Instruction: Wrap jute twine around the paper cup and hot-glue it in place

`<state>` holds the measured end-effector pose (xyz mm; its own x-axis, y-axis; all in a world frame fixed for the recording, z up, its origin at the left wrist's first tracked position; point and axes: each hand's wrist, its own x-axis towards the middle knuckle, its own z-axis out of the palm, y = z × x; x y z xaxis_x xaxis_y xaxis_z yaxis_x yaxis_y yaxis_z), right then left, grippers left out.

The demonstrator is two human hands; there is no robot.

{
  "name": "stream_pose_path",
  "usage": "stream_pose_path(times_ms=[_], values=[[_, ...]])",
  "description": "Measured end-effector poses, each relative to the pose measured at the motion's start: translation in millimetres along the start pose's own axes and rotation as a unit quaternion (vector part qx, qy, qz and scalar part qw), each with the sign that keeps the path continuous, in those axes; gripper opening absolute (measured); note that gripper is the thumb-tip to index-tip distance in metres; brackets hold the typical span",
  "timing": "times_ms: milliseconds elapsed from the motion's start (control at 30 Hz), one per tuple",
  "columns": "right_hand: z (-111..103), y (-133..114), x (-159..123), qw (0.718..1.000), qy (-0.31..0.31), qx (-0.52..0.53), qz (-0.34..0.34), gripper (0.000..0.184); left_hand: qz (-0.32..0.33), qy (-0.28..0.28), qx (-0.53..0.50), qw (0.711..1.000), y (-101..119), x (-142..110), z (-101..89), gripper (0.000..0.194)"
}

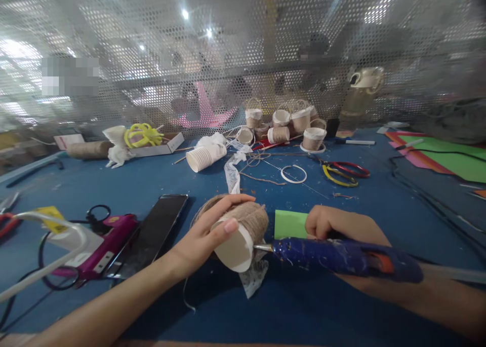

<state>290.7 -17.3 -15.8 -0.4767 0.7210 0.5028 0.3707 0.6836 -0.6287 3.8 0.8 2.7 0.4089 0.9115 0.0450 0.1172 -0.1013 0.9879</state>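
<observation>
Nearest my remote camera: left forearm [125,296]. Left hand [203,235] grasps the twine-wrapped paper cup [255,220], tilted on its side at table [304,311] centre. Right of cup: right hand [341,224] closed on glue gun [319,256], tip at cup's edge; grip partly hidden. Smartphone [159,230] left of cup. I judge cup light, thin-walled, crushable; twine grippy. Best hold: lightly around wrapped wall, clear of possibly hot nozzle [264,247].
</observation>
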Motion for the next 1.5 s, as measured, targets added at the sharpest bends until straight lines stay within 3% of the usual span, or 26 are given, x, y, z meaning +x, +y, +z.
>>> stream_pose_path(times_ms=[600, 1000, 1500], values=[[-1.2, 0.3, -3.2, 0.998, -0.023, -0.052, 0.012, 0.026, 0.010, 0.029, 0.001, 1.000, -7.9, 4.3, -4.0, 0.069], [-0.8, -4.9, 0.1, 0.999, 0.029, -0.024, 0.010, 0.023, 0.018, 0.012, 0.014, 1.000, -5.7, 3.6, -1.7, 0.068], [2.4, -1.3, -4.4, 0.998, 0.018, -0.048, 0.033, 0.026, 0.013, 0.033, 0.006, 0.999, -7.7, 4.1, -2.0, 0.070]])
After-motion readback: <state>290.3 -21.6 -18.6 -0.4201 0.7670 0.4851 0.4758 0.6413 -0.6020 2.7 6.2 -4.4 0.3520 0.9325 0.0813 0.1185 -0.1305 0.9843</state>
